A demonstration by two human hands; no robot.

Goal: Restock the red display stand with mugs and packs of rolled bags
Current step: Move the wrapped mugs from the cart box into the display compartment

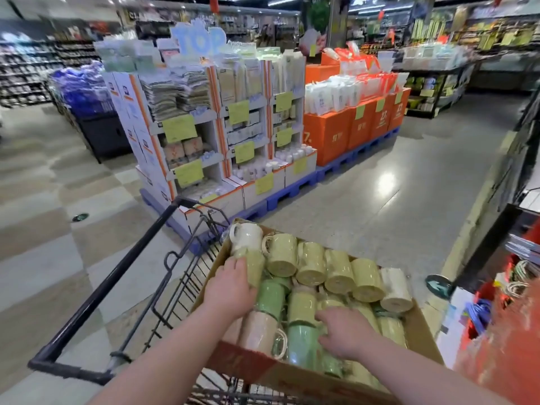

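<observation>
A cardboard box (pixel 295 372) sits on a black wire shopping cart (pixel 137 258) and holds several plastic-wrapped mugs lying on their sides, yellow-green (pixel 339 273), green (pixel 271 296), white (pixel 247 235) and tan (pixel 260 331). My left hand (pixel 230 287) wraps around a yellow-green mug (pixel 254 267) at the box's left side. My right hand (pixel 344 331) lies palm down on wrapped mugs near the box's front, fingers spread. The red display stand (pixel 502 340) fills the lower right edge, blurred.
A white cardboard display (pixel 210 127) on a blue pallet (pixel 292 194) stands ahead, orange boxes (pixel 350 127) beside it. Shelving runs along the right (pixel 520 159). Open polished floor (pixel 394 206) lies between the cart and the pallet.
</observation>
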